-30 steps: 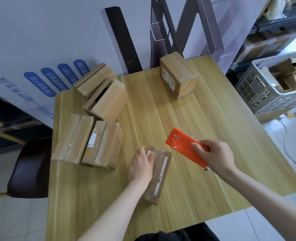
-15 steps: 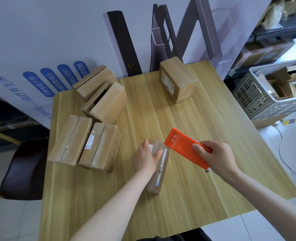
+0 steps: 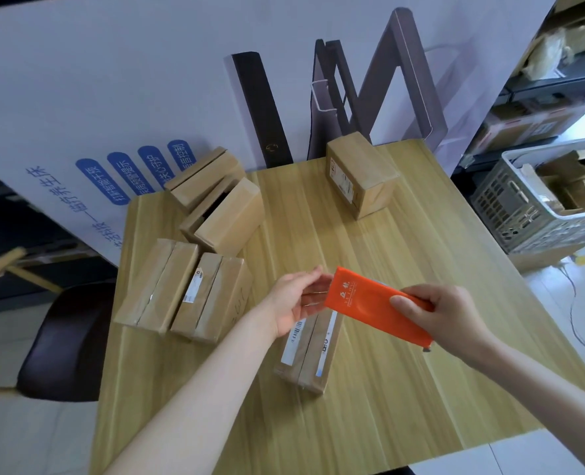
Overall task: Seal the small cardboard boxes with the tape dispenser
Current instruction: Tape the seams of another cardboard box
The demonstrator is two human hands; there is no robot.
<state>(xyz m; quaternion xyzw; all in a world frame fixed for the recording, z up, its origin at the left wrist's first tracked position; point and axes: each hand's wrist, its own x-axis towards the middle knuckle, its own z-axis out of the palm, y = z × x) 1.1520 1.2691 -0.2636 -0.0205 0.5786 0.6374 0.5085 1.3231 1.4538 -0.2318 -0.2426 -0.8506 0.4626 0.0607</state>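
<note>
One box [image 3: 310, 354] was left unheld just below the straightened fingers of the left hand [image 3: 294, 303], which had been lifted off it to the nose of the dispenser [image 3: 363, 303], gripped in the curled fingers of the right hand [image 3: 435, 313], so tape was probably about to be drawn.

Smooth orange plastic with a slight sheen is being shown on the tape dispenser [image 3: 370, 305] under the fingers of the right hand [image 3: 447, 315]. Matt brown cardboard, glossy clear tape and white paper labels are being seen on the small box [image 3: 310, 354] below the left hand's [image 3: 293, 299] fingers. Both are being backed by a smooth, satin wood-grain table [image 3: 438, 255].
</note>
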